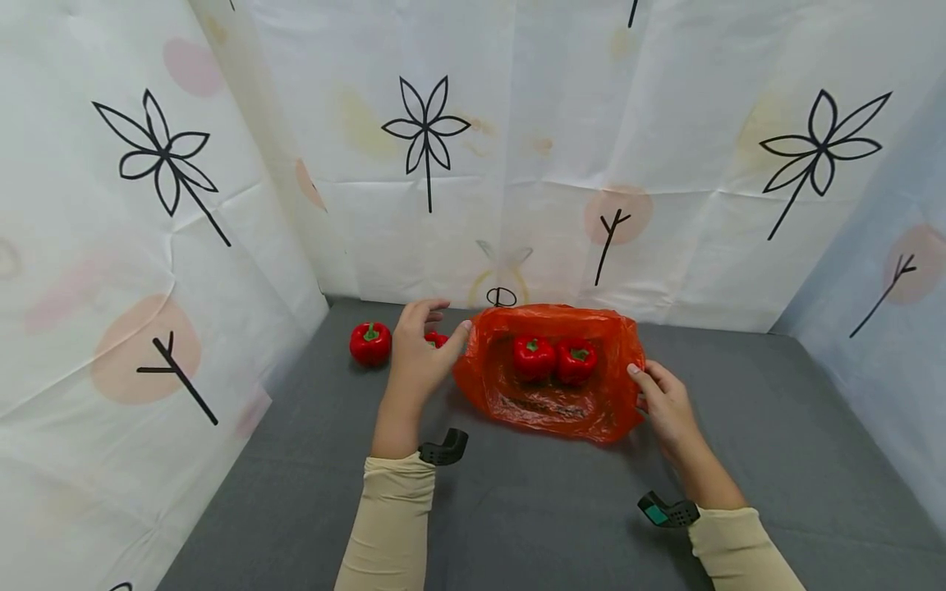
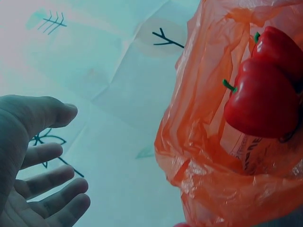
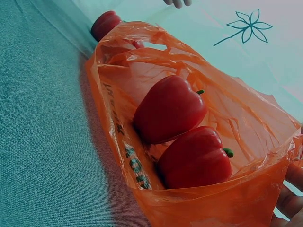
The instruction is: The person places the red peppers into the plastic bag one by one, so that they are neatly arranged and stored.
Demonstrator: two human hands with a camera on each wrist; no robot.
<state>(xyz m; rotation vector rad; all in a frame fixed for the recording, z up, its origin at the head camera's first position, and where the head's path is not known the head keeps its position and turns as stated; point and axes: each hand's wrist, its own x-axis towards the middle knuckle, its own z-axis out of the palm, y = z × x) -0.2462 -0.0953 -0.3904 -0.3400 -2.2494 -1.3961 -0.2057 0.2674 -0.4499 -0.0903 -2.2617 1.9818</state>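
An orange plastic bag lies with its mouth spread wide on the grey table. Inside it two red bell peppers sit side by side, green stems showing. My right hand pinches the bag's right edge between thumb and fingers. To the left of the bag, my left hand is raised with fingers apart and holds nothing, as the left wrist view shows. Behind that hand another red pepper is mostly hidden. One more red bell pepper stands on the table left of the hand.
A grey cloth covers the table. White fabric walls with drawn flowers and twigs enclose it at the back and both sides. Each wrist carries a dark camera mount.
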